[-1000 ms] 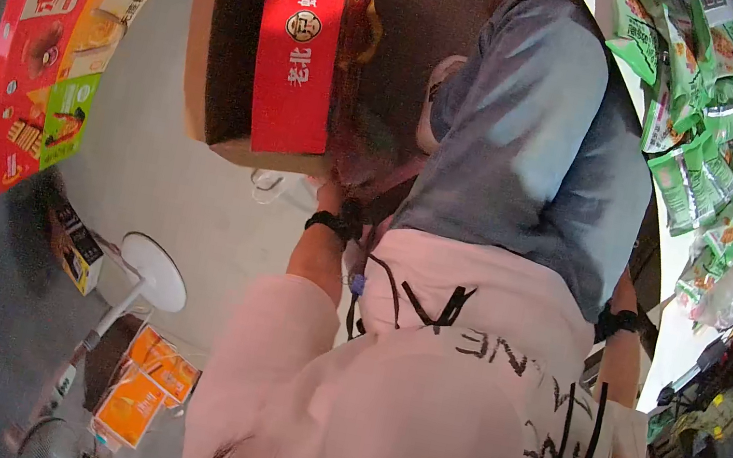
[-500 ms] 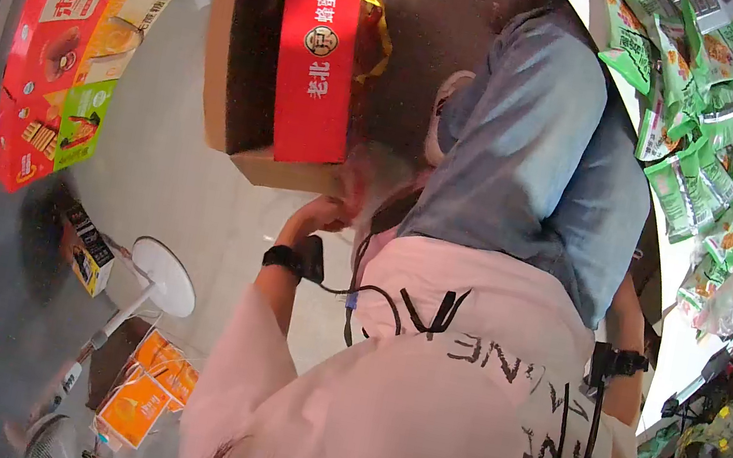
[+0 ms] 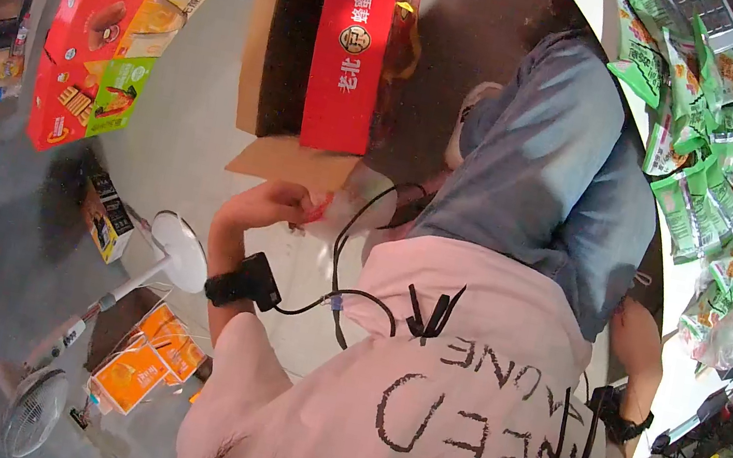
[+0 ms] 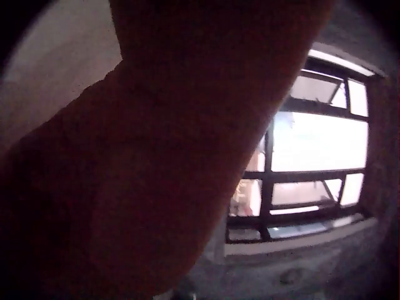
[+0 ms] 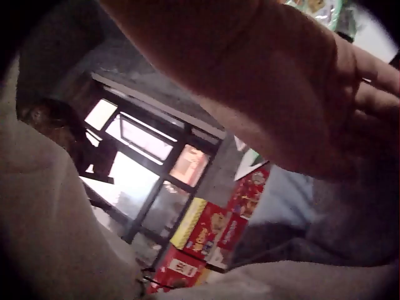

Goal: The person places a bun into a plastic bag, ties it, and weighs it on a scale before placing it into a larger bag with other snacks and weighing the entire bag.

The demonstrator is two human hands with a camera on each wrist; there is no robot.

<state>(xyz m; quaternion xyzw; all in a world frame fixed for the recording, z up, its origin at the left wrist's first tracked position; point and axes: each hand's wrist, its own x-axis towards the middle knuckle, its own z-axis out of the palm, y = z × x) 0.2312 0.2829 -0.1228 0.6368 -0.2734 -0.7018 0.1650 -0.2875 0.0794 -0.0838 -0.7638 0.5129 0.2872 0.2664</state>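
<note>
A clear plastic bag with a red edge [image 3: 365, 201] hangs from my left hand [image 3: 278, 204], whose fingers pinch it below the carton's front flap in the head view. The large cardboard carton [image 3: 257, 82] has a red printed panel [image 3: 346, 78] and a brown flap [image 3: 292, 163] lying outward. My left hand does not touch the carton. In the left wrist view the hand [image 4: 169, 131] is a dark shape, its fingers hidden. My right hand [image 3: 630, 325] hangs beside the jeans, holding nothing visible; in the right wrist view this hand [image 5: 312, 94] has extended fingers.
Green snack packets [image 3: 705, 200] cover part of the white table [image 3: 668, 380] at right. Red and yellow printed boxes [image 3: 101, 35] stand at upper left. A white fan [image 3: 35, 411], a round-based stand [image 3: 179, 253] and orange packs [image 3: 130, 374] are at lower left.
My left hand has come away from beside the carton, down and to the left, drawing the bag out into view. The view has shifted, and the carton appears farther right.
</note>
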